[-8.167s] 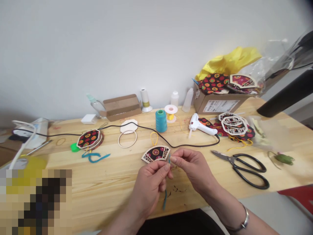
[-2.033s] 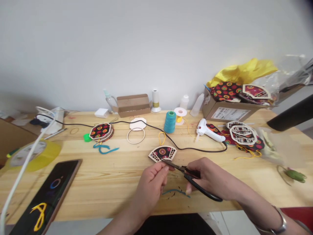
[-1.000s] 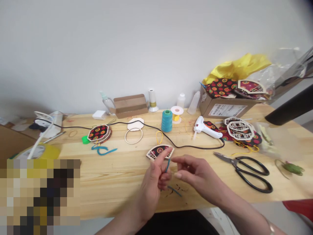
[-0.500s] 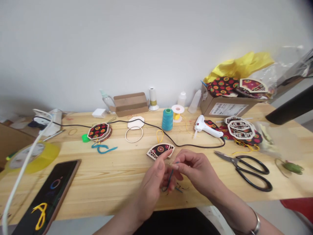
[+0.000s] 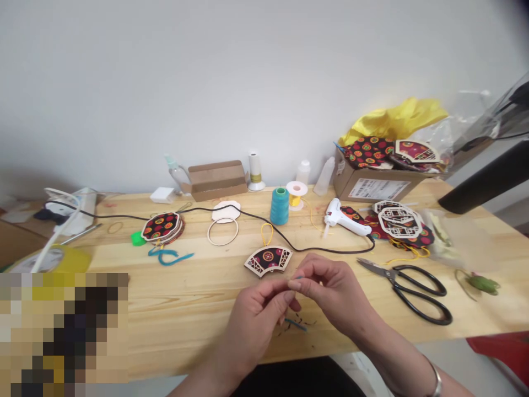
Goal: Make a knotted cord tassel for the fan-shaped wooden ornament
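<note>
My right hand (image 5: pixel 324 289) pinches a teal cord (image 5: pixel 298 277), of which only a tiny bit shows between thumb and forefinger. Close against it, my left hand (image 5: pixel 264 309) has its thumb and fingers pressed together; whatever lies between them is hidden. Just beyond the fingertips lies a fan-shaped wooden pendant (image 5: pixel 268 260) with patterned dark fabric and a yellow cord loop (image 5: pixel 267 235). Below the hands, a short teal cord piece (image 5: pixel 296 325) rests on the wood among dark scraps. Black-handled scissors (image 5: pixel 407 286) lie partly open to the right of my right hand.
Behind stand a teal thread cone (image 5: pixel 280 207), a yellow cord spool (image 5: pixel 296 199) and a white glue gun (image 5: pixel 346 218), whose black cable crosses the table. A box (image 5: pixel 374 184) of fabric pieces stands back right. Patterned pieces (image 5: pixel 162 227) lie left. Pixelation hides the lower-left corner.
My left hand's fingers, spread before, have closed in beside the right fingertips. The teal cord that hung in a loop between the hands is now mostly hidden. The view has shifted slightly.
</note>
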Demonstrator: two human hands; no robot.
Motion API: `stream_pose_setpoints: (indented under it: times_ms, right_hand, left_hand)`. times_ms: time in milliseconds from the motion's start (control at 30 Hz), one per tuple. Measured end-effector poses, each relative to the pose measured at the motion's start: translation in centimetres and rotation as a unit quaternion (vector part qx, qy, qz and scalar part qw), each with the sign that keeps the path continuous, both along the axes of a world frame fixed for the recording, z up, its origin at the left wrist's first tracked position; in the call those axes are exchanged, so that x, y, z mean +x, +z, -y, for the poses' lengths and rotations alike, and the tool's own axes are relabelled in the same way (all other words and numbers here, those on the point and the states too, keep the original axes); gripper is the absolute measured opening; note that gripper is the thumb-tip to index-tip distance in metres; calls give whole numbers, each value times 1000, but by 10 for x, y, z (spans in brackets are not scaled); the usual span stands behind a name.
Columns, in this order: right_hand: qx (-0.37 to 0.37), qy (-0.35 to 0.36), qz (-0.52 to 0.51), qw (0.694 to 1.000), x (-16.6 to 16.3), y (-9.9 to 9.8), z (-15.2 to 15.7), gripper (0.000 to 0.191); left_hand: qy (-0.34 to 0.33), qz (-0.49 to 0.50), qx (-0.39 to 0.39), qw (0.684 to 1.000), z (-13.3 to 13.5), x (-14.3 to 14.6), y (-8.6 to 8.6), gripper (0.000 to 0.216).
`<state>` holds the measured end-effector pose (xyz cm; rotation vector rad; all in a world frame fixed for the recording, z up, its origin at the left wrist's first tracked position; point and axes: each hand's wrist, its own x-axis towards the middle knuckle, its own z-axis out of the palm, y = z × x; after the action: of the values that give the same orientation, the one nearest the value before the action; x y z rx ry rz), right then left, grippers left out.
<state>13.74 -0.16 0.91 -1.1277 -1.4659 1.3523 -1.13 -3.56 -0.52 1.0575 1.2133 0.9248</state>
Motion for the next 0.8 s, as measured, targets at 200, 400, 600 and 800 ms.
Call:
stream_pose_setpoints:
  times_ms: [200,400,600,800]
  right_hand:
    - [40,21,71,996,2,-3,-5,18]
    - [269,-41,423,864,23,-9,-48,20]
    - [136,-53,402,904,17,-16,-91,21]
    - [100,-90,342,930,-5,-31,-117,31]
  left_hand:
    - [8,-47,34,998,-3,-3,-2,26]
    - [84,67,-34,994,-10,-10,-20,23]
    - [130,176,-52,974,-14,-14,-34,24]
    - [121,202,-51,971,-11,-18,-36,24]
